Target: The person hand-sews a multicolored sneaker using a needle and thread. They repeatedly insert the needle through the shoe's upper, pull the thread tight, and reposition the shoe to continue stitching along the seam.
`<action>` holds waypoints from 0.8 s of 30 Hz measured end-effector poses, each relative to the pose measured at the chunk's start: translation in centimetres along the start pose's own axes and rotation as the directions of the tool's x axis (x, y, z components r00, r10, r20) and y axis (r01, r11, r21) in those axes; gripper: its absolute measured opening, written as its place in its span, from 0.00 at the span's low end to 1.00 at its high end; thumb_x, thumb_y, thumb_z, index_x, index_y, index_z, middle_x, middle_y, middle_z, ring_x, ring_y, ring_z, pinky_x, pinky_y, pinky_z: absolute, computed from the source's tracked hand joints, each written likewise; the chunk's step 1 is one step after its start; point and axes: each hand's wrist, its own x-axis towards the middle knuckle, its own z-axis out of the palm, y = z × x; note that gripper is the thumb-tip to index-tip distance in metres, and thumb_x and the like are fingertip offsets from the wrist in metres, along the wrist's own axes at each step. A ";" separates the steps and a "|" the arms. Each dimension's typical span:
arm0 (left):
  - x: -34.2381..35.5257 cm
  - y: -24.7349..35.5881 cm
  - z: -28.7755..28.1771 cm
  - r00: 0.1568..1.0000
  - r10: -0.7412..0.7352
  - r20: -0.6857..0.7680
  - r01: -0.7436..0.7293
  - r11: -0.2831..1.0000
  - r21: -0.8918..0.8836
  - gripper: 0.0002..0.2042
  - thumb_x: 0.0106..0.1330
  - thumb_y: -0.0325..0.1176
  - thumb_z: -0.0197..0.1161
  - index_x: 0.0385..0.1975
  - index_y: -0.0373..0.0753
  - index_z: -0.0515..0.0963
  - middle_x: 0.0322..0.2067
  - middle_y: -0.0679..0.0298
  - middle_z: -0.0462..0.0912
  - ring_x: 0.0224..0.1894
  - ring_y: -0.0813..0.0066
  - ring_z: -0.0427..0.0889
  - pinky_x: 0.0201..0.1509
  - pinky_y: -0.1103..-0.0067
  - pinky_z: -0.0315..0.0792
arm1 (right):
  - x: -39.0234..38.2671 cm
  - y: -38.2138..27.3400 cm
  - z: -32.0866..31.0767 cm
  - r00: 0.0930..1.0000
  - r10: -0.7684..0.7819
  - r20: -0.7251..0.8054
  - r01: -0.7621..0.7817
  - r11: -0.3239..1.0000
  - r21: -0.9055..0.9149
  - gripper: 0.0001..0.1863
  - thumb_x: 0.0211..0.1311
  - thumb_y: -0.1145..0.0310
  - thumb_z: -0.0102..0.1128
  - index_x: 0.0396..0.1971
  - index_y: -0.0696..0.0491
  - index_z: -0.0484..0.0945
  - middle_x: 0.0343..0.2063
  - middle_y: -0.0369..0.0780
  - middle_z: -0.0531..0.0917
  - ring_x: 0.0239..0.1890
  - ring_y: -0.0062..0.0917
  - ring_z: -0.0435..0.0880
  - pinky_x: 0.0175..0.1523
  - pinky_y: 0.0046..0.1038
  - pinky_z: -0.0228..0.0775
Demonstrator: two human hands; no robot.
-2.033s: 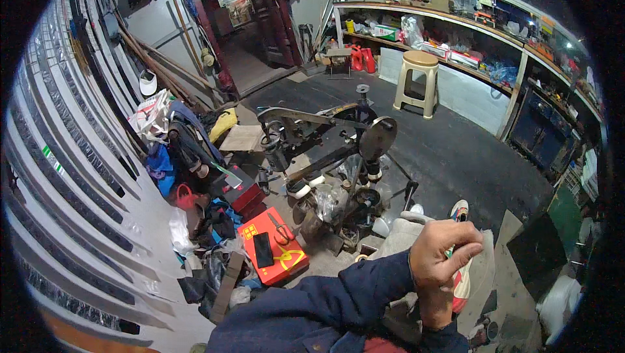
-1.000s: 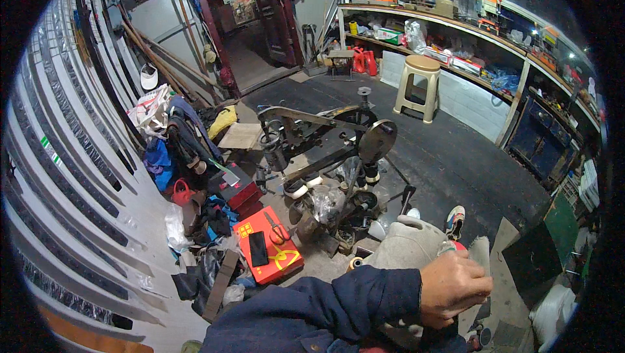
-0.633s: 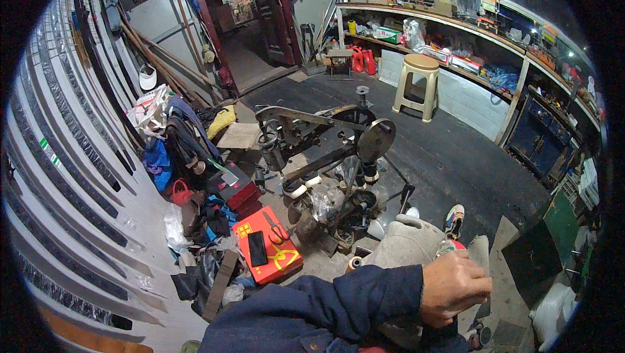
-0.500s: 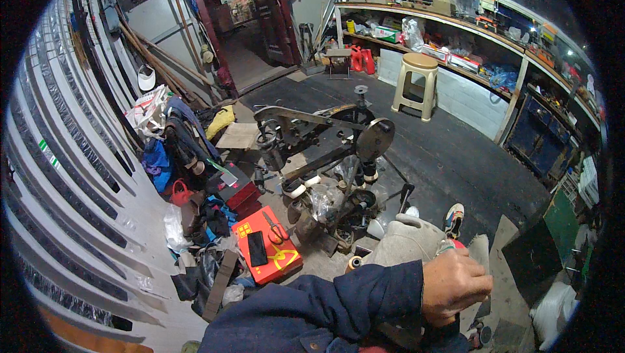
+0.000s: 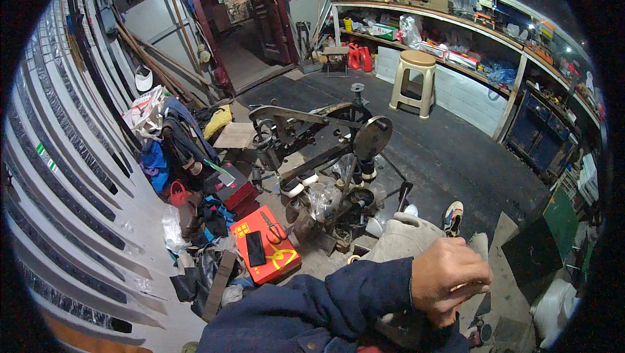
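My left hand (image 5: 449, 275), at the end of a dark blue sleeve (image 5: 364, 288), reaches across above my lap. Its fingers are curled closed, and a thin pale sliver shows between them; what it belongs to is too small to make out. Just below, a bit of skin beside a second dark cuff (image 5: 449, 338) seems to be my right hand, mostly hidden beneath the left. Light grey cloth (image 5: 403, 239) covers my leg behind the hands, with a multicoloured sneaker (image 5: 454, 216) beyond it.
A black cast-iron machine with a round wheel (image 5: 372, 137) stands ahead. To its left, a red box (image 5: 286, 258) carries a black phone (image 5: 255, 249) and scissors (image 5: 275, 230). Clothes and bags pile by the left wall. A beige stool (image 5: 415, 83) stands before cluttered shelves (image 5: 443, 13).
My left hand has risen slightly and turned, now covering the red and white thing seen behind it before. The pale sliver between the fingers has come into sight.
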 end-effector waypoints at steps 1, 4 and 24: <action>0.0 0.0 -0.2 1.000 -0.006 0.005 0.006 1.000 0.030 0.07 0.58 0.32 0.67 0.31 0.40 0.76 0.24 0.64 0.76 0.26 0.60 0.77 0.31 0.68 0.66 | -0.2 0.0 -0.1 1.000 0.004 0.002 -0.004 1.000 -0.002 0.24 0.69 0.71 0.54 0.62 0.58 0.64 0.54 0.42 0.76 0.57 0.29 0.75 0.61 0.30 0.67; -0.2 0.0 -0.2 0.999 -0.016 0.046 0.012 0.995 0.095 0.07 0.58 0.32 0.67 0.31 0.41 0.75 0.24 0.64 0.75 0.26 0.61 0.77 0.30 0.68 0.65 | -0.5 0.2 -0.5 1.000 0.011 -0.003 -0.011 1.000 -0.010 0.24 0.69 0.71 0.54 0.62 0.58 0.64 0.54 0.42 0.77 0.56 0.29 0.76 0.60 0.30 0.67; -0.3 0.0 1.4 0.991 -0.010 0.134 0.009 1.000 0.010 0.07 0.58 0.33 0.64 0.33 0.41 0.75 0.26 0.62 0.74 0.29 0.59 0.77 0.33 0.66 0.67 | -0.2 0.2 -0.4 1.000 0.001 -0.009 -0.001 1.000 0.018 0.23 0.68 0.72 0.55 0.61 0.58 0.65 0.52 0.42 0.78 0.55 0.28 0.77 0.59 0.29 0.69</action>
